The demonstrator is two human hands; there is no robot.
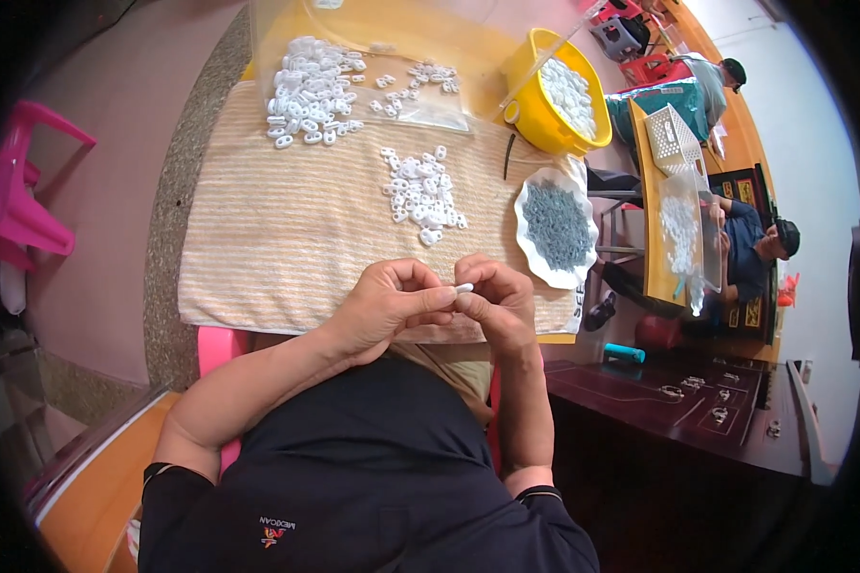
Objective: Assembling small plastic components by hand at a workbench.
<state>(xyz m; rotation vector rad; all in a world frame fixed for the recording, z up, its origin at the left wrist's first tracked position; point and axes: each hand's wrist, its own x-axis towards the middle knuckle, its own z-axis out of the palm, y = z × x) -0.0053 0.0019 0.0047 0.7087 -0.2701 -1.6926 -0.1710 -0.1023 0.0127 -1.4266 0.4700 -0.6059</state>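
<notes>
Close to the cloth's near edge, my left hand (pixel 398 302) and my right hand (pixel 499 301) meet fingertip to fingertip. Both are closed in a pinch around a small white plastic piece (pixel 463 287), mostly covered by the fingers. Just beyond them lies a loose pile of white oval plastic pieces (pixel 420 194), many with two holes. To the right of my hands, a white scalloped plate (pixel 526 250) holds a heap of tiny grey-blue parts (pixel 556 225), too small to make out singly.
A larger heap of white pieces (pixel 311 86) lies at the far left by a clear plastic sheet (pixel 430 116). A yellow basin (pixel 524 72) of white pieces stands far right, near a thin black strip (pixel 508 156). Two people work at another table (pixel 652 258); a pink stool (pixel 19 191) stands left.
</notes>
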